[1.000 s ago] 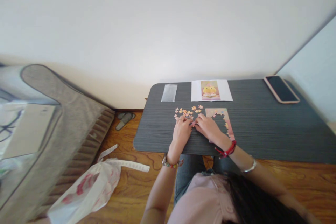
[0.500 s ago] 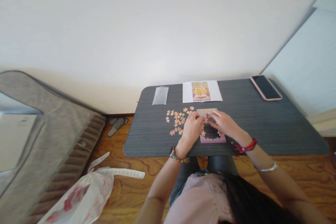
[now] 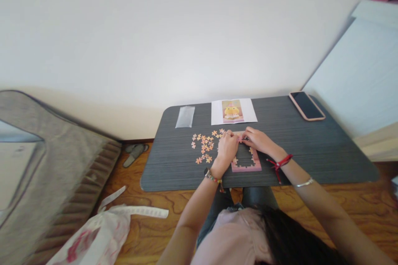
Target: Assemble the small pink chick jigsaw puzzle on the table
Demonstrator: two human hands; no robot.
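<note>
Pink puzzle frame (image 3: 246, 167) under both hands, left (image 3: 227, 148), right (image 3: 259, 140); loose pieces (image 3: 203, 147) beside.

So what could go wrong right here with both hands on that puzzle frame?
The left hand and right hand press the far edge of the puzzle frame; a slip could pop joined pieces apart. The left wrist could sweep the loose pieces across the table. The frame's near edge lies close to the table's front edge.
</note>
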